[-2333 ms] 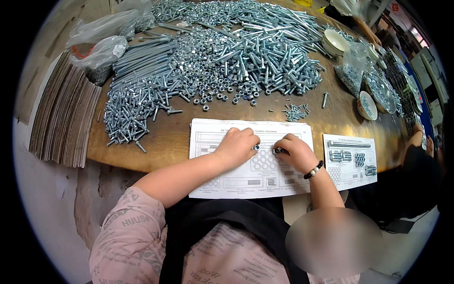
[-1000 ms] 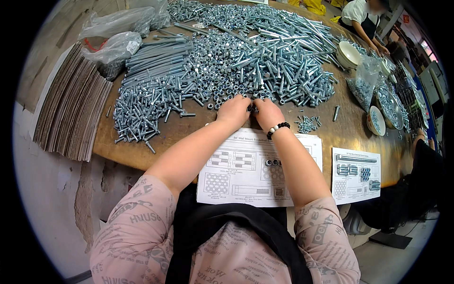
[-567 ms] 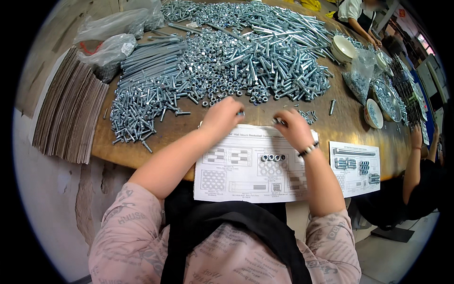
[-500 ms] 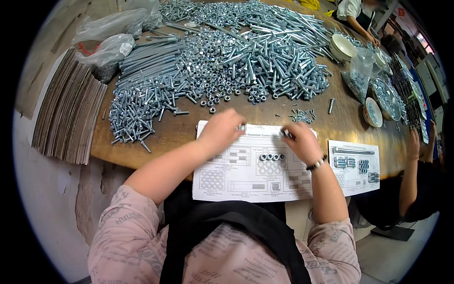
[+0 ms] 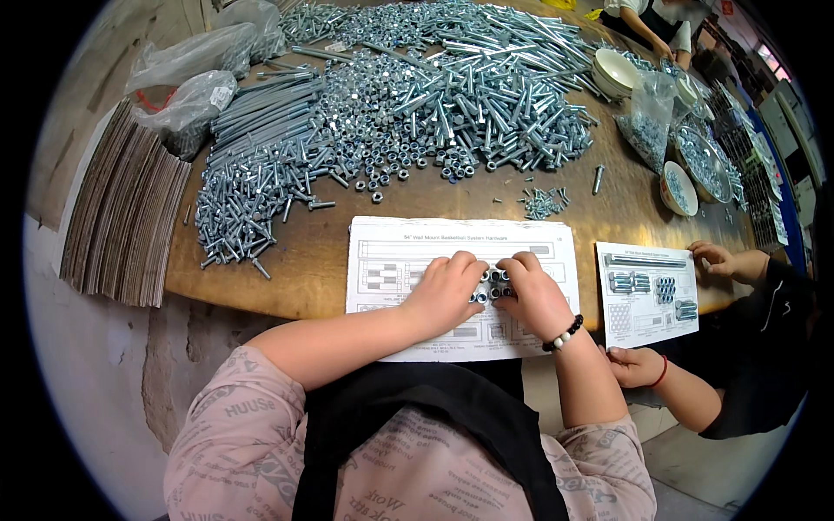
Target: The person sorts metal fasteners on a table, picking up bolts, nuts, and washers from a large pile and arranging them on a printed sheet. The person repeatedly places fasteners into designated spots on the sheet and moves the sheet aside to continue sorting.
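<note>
A stack of printed hardware sheets (image 5: pixel 370 255) lies at the table's front edge before me. On it sits a small cluster of silvery hex nuts (image 5: pixel 493 278) in rows. My left hand (image 5: pixel 447 291) closes on the cluster's left side, its fingertips at the nuts. From the right, my right hand (image 5: pixel 532 297) curls thumb and fingers around the other side. Fingers partly hide the nuts. Beyond the sheets spreads a heap of loose nuts (image 5: pixel 369 113), with a pile of short bolts (image 5: pixel 239 204) to the left and larger bolts (image 5: pixel 512 113) to the right.
Grey cardboard sheets (image 5: pixel 126 208) stand stacked at left, beside clear plastic bags (image 5: pixel 195 104). Small screws (image 5: pixel 545 203) and one bolt (image 5: pixel 599 179) lie ahead. Bowls (image 5: pixel 678 188) stand at right. A co-worker's hands (image 5: pixel 638 366) are by another sheet (image 5: pixel 647 300) bearing hardware.
Both my hands have come back from the sheet's top edge to the nuts and closed in around them. More nuts now sit in the cluster. The co-worker's hands have moved to the neighbouring sheet.
</note>
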Available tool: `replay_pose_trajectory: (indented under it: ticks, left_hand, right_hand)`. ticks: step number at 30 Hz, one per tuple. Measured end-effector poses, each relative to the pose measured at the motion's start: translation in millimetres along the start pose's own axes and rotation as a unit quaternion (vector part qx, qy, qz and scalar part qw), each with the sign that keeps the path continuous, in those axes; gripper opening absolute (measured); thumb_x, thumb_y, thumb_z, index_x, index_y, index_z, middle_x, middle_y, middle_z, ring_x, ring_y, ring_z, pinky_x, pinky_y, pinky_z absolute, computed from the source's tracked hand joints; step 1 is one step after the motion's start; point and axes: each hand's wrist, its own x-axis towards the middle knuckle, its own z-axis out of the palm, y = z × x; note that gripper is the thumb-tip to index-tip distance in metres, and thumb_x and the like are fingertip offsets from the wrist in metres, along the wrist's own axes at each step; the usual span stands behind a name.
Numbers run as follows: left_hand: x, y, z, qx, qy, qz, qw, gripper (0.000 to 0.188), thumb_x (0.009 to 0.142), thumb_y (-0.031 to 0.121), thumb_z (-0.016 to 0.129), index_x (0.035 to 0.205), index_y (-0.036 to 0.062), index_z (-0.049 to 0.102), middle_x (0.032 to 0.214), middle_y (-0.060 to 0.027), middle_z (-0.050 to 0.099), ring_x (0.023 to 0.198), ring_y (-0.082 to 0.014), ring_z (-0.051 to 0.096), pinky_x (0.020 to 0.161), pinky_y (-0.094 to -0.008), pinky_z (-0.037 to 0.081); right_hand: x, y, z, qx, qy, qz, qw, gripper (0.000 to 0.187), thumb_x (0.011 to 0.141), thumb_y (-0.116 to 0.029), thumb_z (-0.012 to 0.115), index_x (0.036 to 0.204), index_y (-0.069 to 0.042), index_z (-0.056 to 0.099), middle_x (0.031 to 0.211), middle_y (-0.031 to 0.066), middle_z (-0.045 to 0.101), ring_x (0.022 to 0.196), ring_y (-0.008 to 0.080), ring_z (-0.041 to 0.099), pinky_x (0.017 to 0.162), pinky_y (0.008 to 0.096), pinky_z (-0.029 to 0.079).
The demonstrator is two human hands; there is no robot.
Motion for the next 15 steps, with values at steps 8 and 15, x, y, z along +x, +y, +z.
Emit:
replay_pose_trajectory:
  ticks: [8,15]
  left_hand:
    - [11.2,-6.5,0.8,0.001,-0.062,0.012,0.998,0.046,0.065,0.018,0.072,0.105,0.0063,0.053,0.098,-0.0086,0.051,0.096,-0.0263,0.049,0.084,-0.0376,0.037]
    - [11.2,-4.0,-8.7,-0.004,-0.019,-0.006,1.000,0.041,0.069,0.020,0.070,0.104,0.0052,0.054,0.098,-0.0114,0.052,0.095,-0.0281,0.050,0.083,-0.0391,0.039]
  right_hand:
    - [8.6,5.5,-1.4,-0.021,-0.045,0.006,0.999,0.039,0.064,-0.008,0.072,0.099,-0.006,0.056,0.098,0.0134,0.053,0.085,0.0323,0.057,0.073,0.0375,0.048]
    - [13.2,4.6,-16.5,0.018,-0.054,0.008,0.998,0.038,0.067,-0.010,0.071,0.101,-0.008,0.056,0.098,0.0119,0.053,0.083,0.0299,0.058,0.071,0.0370,0.048]
